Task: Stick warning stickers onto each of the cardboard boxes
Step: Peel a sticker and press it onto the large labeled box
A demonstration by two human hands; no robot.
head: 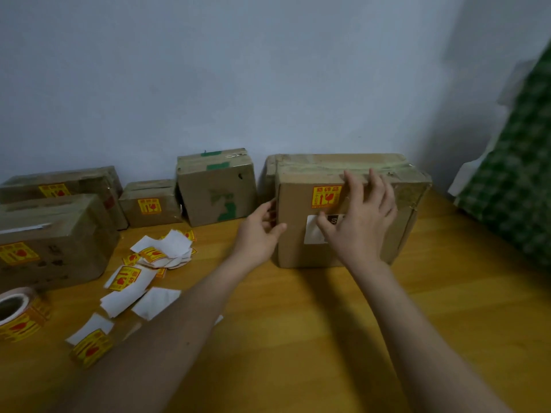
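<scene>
Head view: at right of centre, the left hand (pixel 262 231) grips the large cardboard box's (pixel 351 248) left edge while the right hand (pixel 362 222) lies spread against its stickered (pixel 326 197) front; stiff, probably light, best held by its side edges.

Large box (pixel 343 251): brown corrugated cardboard, matt, top seam under glossy clear tape. Its warning sticker (pixel 326 197): yellow-and-red printed paper, slight sheen. Table (pixel 328 338): yellow wood-grain surface, smooth, satin. Backing scraps (pixel 155 302) at 9 o'clock: white paper, matt. Wall (pixel 238 70): painted, matt.
</scene>
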